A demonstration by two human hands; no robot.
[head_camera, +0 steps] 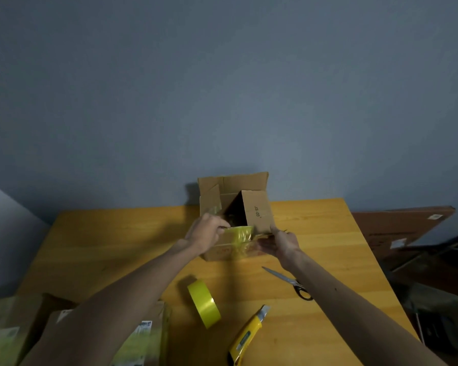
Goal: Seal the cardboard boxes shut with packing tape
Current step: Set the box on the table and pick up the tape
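Holding cardboard box (258,207), left hand (205,232), right hand (282,243), tape roll (204,303) nearby

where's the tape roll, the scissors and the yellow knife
yellow-green packing tape roll (206,306), head view, shiny outer band
silver black-handled scissors (286,279), head view, blades
yellow plastic utility knife (247,336), head view, body

place: plain room, makeshift packing spot | cues: wooden table (315,233), blue-grey wall (222,88), taped boxes (11,328), tape roll (205,303), scissors (288,282)
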